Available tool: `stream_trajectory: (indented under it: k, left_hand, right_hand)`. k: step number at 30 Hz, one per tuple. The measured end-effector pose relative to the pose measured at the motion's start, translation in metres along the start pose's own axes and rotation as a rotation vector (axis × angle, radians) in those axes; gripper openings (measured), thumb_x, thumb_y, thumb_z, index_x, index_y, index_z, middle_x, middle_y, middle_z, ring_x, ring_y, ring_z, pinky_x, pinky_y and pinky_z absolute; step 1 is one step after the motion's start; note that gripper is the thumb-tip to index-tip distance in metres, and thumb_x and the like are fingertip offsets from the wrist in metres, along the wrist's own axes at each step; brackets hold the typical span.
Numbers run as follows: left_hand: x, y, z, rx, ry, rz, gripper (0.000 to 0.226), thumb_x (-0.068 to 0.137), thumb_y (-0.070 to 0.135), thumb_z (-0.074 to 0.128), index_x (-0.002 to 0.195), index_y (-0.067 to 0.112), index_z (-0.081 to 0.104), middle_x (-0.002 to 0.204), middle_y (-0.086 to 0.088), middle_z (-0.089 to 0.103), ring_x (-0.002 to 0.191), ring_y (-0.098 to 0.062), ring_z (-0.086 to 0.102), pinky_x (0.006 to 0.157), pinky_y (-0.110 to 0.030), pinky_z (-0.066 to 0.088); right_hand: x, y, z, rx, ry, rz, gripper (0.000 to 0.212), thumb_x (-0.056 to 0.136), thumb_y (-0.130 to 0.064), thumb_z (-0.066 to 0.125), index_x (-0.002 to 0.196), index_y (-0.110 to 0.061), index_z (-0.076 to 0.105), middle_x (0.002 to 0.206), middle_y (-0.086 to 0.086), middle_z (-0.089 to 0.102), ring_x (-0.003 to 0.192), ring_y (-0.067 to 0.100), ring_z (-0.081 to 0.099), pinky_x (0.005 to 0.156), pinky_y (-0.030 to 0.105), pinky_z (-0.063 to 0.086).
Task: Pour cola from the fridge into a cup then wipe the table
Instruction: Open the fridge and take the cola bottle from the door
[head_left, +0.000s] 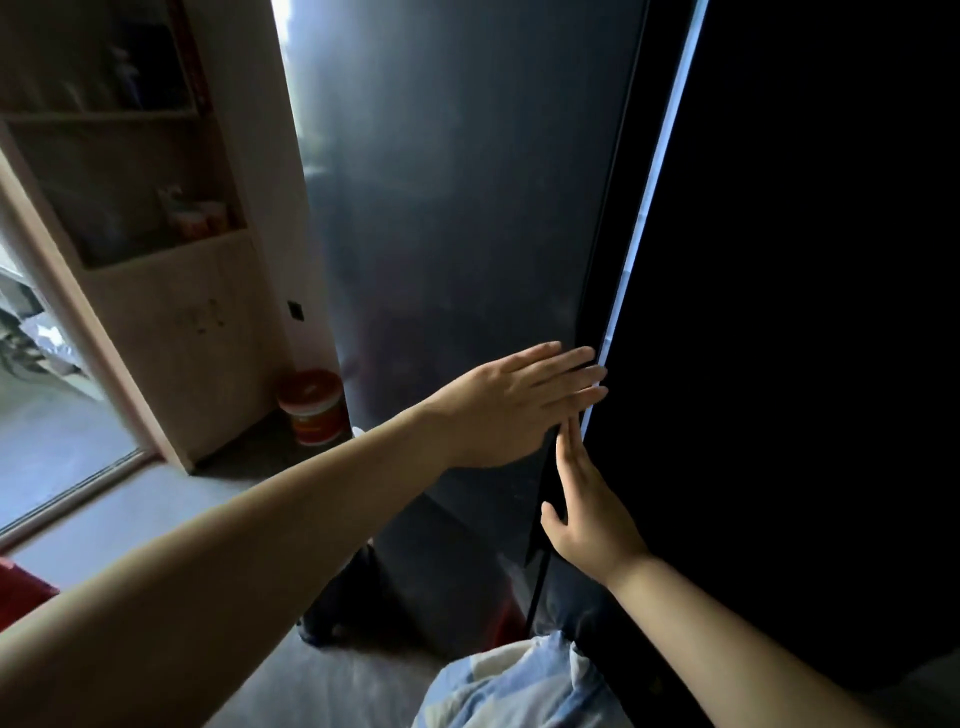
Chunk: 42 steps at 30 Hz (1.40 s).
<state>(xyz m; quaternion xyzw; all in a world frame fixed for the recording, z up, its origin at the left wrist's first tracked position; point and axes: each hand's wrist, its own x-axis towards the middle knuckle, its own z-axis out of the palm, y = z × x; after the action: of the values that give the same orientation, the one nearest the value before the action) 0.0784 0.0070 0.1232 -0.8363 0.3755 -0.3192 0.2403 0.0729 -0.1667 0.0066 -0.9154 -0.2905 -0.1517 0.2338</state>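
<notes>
**Dark steel fridge, both hands at the door seam**

Grey brushed metal fills the middle: the left door (457, 218) of the fridge (779, 312), with a thin strip of bluish light (644, 218) running along its right edge, next to the black right door. The left hand (514, 405) lies flat and open on the left door, its fingertips at the lit seam. At 5 o'clock from it, the right hand (587, 509) stands open too, fingers straight and pointing up along the same seam; neither grips anything. No cola or cup shows. At 9 o'clock from the left hand sits an orange and white tub (311, 408) on the floor, beside a wooden shelf cabinet (156, 208) at 10 o'clock.
</notes>
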Motion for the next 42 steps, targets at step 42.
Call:
stream_trajectory:
  k: [42]
  left_hand:
    - [-0.306, -0.005, -0.08, 0.14, -0.315, -0.53, 0.08, 0.08, 0.034, 0.059, 0.146, 0.004, 0.023, 0.154, -0.01, 0.023, 0.143, -0.032, 0.019, 0.116, -0.041, 0.018]
  right_hand:
    - [0.021, -0.181, 0.069, 0.01, -0.002, -0.621, 0.07, 0.081, -0.014, 0.048, 0.145, 0.001, 0.022, 0.154, 0.016, 0.02, 0.143, 0.032, 0.019, 0.114, 0.048, 0.026]
